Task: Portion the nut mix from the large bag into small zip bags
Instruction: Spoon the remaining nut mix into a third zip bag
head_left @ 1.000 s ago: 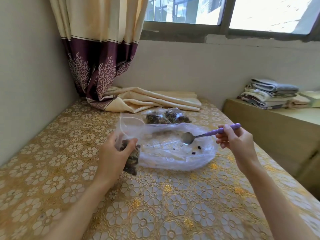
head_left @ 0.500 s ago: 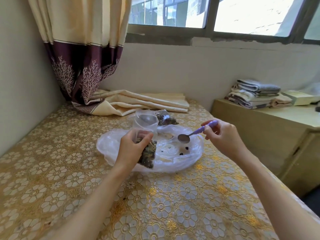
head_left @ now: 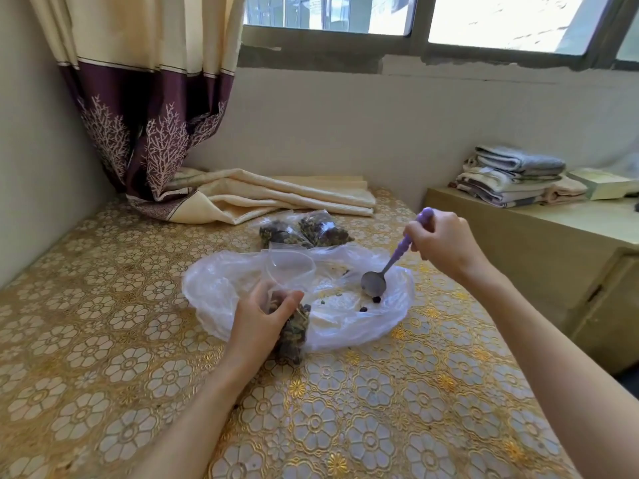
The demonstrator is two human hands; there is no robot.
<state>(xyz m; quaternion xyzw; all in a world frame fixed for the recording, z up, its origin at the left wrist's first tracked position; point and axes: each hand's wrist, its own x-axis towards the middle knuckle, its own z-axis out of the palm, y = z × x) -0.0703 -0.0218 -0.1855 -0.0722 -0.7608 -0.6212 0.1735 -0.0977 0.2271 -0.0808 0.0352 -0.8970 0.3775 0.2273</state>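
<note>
- We see the left hand (head_left: 257,319) gripping a small zip bag (head_left: 288,305) part-filled with nut mix, its mouth open and upright.
- The right hand (head_left: 442,242) holds a purple-handled spoon (head_left: 387,267), its bowl down in the nearly empty large bag (head_left: 345,305).
- Two filled small bags (head_left: 304,233) lie just behind, on the gold floral tablecloth (head_left: 103,340).
- Folded towels (head_left: 511,174) sit on a side cabinet (head_left: 553,243).

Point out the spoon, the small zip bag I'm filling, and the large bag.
spoon (head_left: 374,283), head view, on its bowl.
small zip bag (head_left: 294,331), head view, on its filled lower part.
large bag (head_left: 221,288), head view, on its left edge.
</note>
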